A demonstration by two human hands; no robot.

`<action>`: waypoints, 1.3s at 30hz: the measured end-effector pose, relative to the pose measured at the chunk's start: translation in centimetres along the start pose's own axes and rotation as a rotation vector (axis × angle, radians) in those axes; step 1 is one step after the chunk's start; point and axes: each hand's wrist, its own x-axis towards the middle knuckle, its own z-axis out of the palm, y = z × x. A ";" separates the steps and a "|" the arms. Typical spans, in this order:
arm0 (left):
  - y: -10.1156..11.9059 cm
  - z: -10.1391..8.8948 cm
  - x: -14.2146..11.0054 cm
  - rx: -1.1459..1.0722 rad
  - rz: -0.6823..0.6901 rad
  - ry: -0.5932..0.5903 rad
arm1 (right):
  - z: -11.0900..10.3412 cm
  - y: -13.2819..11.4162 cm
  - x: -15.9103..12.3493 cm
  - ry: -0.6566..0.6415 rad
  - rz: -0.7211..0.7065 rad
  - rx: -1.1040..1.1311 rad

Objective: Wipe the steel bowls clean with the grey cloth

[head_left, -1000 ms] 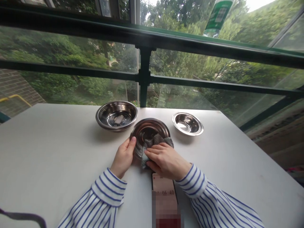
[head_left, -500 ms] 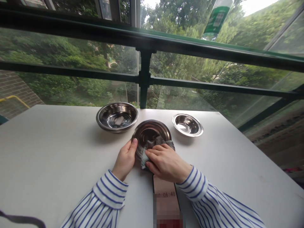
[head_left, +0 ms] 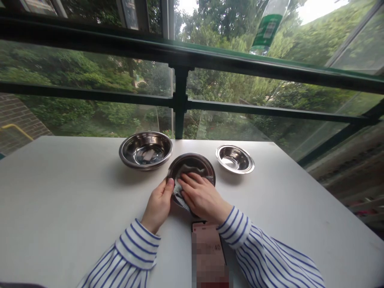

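A shiny metal bowl (head_left: 207,163) is tilted toward me at the middle of the white table. My left hand (head_left: 158,203) grips its left rim, thumb on the near side and the other fingers hidden behind. Inside the bowl, my right hand (head_left: 201,195) presses a grey cloth (head_left: 180,190) against the inner surface, its fingers laid over the fabric. Part of the cloth hangs over the near rim. How far the right fingers curl into the cloth is hidden.
Larger metal bowls (head_left: 146,151), apparently stacked, stand at the back left. A smaller metal bowl (head_left: 235,159) sits at the back right. Below my right hand lies a phone (head_left: 207,244). Behind the table (head_left: 75,200) runs a dark green railing (head_left: 180,92), with a plastic bottle (head_left: 267,30) beyond its top bar.
My right hand and the cloth have moved left and deeper into the bowl. My left hand keeps its hold on the rim. The whole view has shifted slightly.
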 end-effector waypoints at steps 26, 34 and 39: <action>0.3 -0.4 0.0 0.001 0.017 0.051 | -1.9 0.7 -1.7 -0.147 -0.160 0.108; -0.1 -0.6 0.1 0.067 -0.019 0.132 | 0.3 -0.9 -0.9 -0.030 -0.210 0.227; -0.1 -1.1 0.2 0.063 -0.013 0.144 | 0.2 -0.9 -1.3 -0.064 -0.231 0.121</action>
